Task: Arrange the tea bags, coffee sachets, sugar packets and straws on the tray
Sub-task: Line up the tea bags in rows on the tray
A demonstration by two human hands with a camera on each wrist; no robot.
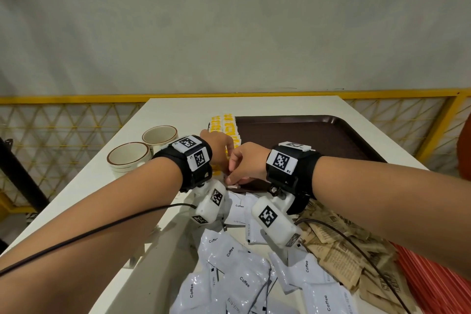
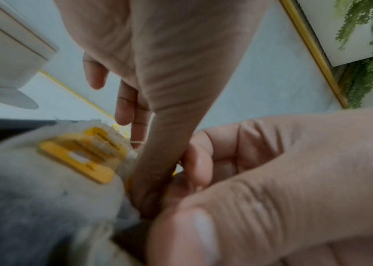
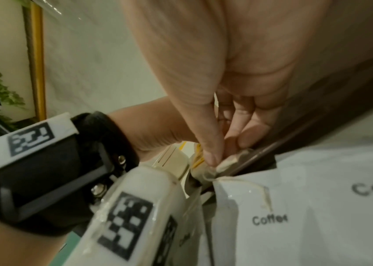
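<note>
At tray (image 1: 318,132) near-left corner | both hands pinch tea bags (image 1: 224,125) | left hand (image 1: 216,145) | right hand (image 1: 246,160)

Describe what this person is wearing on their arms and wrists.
Bare forearms, no sleeves. Each wrist has a black strap carrying white square-coded tags, marked L1 on the left and R1 on the right. A white camera pod with matching tags hangs under each wrist, and a thin dark cable trails from it.

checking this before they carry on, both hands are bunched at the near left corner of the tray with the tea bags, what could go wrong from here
The right hand pinches a tea bag right at the tray rim, so it may end up off the tray.

The left hand works among the row of tea bags and could knock it askew.

Both wrist cables trail over the coffee sachets and might drag some.
</note>
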